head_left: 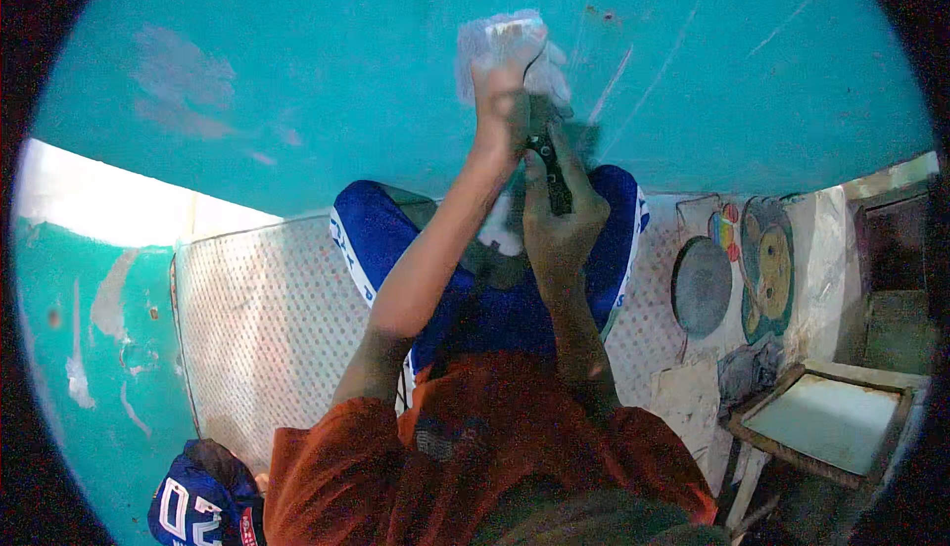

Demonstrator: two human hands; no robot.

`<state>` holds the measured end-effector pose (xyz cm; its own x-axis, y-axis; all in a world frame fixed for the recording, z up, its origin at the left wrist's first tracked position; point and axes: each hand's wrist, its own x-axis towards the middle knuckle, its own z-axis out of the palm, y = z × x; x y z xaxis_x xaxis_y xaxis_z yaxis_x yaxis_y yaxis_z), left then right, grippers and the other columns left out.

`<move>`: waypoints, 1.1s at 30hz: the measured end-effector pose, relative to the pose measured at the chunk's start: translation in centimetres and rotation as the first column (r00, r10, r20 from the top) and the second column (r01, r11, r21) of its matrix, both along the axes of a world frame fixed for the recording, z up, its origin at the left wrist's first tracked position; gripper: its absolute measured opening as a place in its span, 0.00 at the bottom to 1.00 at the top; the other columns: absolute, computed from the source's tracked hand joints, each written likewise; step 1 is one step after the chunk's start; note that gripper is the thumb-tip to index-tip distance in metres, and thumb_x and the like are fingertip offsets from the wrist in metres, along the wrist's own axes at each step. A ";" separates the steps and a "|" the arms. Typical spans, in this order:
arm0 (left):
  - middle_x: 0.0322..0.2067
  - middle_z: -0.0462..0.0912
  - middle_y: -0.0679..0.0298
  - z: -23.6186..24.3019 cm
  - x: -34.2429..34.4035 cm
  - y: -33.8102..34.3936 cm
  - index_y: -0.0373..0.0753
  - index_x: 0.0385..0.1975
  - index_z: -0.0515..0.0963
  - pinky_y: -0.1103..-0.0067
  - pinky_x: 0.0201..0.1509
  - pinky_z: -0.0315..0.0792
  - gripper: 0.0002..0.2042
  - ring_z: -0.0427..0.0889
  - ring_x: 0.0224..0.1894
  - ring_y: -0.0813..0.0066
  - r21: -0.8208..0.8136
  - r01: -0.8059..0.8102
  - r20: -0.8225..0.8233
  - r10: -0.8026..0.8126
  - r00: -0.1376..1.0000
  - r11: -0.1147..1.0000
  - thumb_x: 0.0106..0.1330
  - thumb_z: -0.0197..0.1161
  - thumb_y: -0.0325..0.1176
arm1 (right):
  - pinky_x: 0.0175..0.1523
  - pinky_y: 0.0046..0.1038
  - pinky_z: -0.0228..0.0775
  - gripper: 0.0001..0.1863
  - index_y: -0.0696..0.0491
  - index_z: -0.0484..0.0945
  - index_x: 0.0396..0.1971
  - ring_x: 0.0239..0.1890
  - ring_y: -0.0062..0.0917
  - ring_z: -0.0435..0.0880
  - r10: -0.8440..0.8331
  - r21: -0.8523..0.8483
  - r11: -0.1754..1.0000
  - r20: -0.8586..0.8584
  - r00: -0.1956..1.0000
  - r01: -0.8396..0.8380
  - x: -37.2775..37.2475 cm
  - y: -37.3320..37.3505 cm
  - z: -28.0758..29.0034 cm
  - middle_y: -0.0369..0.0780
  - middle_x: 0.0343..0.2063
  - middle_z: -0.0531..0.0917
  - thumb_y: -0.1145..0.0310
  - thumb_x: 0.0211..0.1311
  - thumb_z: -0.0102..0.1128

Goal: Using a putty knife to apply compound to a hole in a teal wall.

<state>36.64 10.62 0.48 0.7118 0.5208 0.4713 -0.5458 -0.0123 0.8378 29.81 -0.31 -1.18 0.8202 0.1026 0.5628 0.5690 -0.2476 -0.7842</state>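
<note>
My left hand (pixel 505 81) reaches up to a teal painted surface (pixel 327 71) and rests on a whitish, smudged patch or piece (pixel 475 51); its fingers are blurred, and what they hold, if anything, is unclear. Just below it, my right hand (pixel 562 185) is closed round a black-handled tool (pixel 552 155), whose upper end lies partly behind my left wrist. Both hands are between and above my knees in blue trousers (pixel 376 229).
A dotted sheet (pixel 257 328) is under me. At the right are a round grey disc (pixel 701 289), an animal-face board (pixel 767 264) and a wood-framed panel (pixel 821 422). A blue numbered garment or bag (pixel 198 497) lies lower left, beside a scuffed teal surface (pixel 79 328).
</note>
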 end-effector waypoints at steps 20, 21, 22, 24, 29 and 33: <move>0.25 0.77 0.62 -0.2 -0.6 -1.3 0.36 0.34 0.75 0.75 0.30 0.69 0.08 0.76 0.25 0.74 0.231 -0.026 -0.071 0.043 0.997 0.973 0.62 0.49 0.31 | 0.46 0.23 0.70 0.18 0.60 0.74 0.47 0.42 0.22 0.80 0.002 0.055 0.998 0.045 0.999 -0.005 0.4 -1.0 -1.2 0.48 0.42 0.80 0.74 0.56 0.59; 0.24 0.76 0.64 -1.6 0.3 -1.0 0.39 0.31 0.74 0.78 0.28 0.70 0.08 0.75 0.24 0.76 0.204 -0.098 -0.069 0.114 0.991 0.974 0.63 0.50 0.34 | 0.46 0.23 0.70 0.18 0.61 0.74 0.47 0.42 0.22 0.80 0.008 0.001 1.000 0.022 1.000 -0.008 0.5 -1.1 -2.0 0.48 0.43 0.80 0.74 0.56 0.59; 0.23 0.76 0.65 -2.0 0.5 -1.0 0.41 0.29 0.74 0.81 0.26 0.70 0.08 0.75 0.23 0.79 0.168 -0.153 -0.088 0.169 0.982 0.974 0.63 0.52 0.38 | 0.46 0.22 0.69 0.18 0.61 0.74 0.47 0.41 0.22 0.80 -0.002 -0.062 0.998 -0.019 1.000 0.001 0.4 -1.2 -2.2 0.48 0.43 0.79 0.74 0.56 0.59; 0.26 0.77 0.62 -1.4 1.0 -0.8 0.39 0.31 0.75 0.77 0.28 0.70 0.07 0.77 0.25 0.75 0.164 -0.114 -0.138 0.137 0.981 0.980 0.59 0.54 0.35 | 0.45 0.22 0.70 0.18 0.61 0.74 0.47 0.41 0.22 0.80 -0.020 -0.036 0.999 0.004 1.000 0.020 0.7 -1.0 -1.1 0.48 0.43 0.80 0.74 0.55 0.59; 0.28 0.80 0.57 -3.2 1.5 0.4 0.36 0.35 0.75 0.75 0.31 0.71 0.10 0.79 0.27 0.70 0.654 -0.416 0.217 0.370 0.904 0.633 0.54 0.55 0.32 | 0.44 0.22 0.70 0.18 0.60 0.74 0.47 0.39 0.22 0.80 -0.022 -0.062 0.998 -0.034 0.999 0.020 0.8 -0.8 -1.5 0.48 0.42 0.80 0.75 0.55 0.59; 0.27 0.80 0.57 0.2 0.8 -0.2 0.36 0.37 0.76 0.75 0.31 0.71 0.12 0.79 0.27 0.69 0.238 0.041 -0.069 -0.025 0.997 0.970 0.54 0.55 0.32 | 0.44 0.22 0.70 0.18 0.60 0.75 0.47 0.39 0.22 0.80 -0.010 0.006 1.000 0.058 0.998 0.010 1.2 -1.0 -0.7 0.47 0.40 0.81 0.74 0.55 0.60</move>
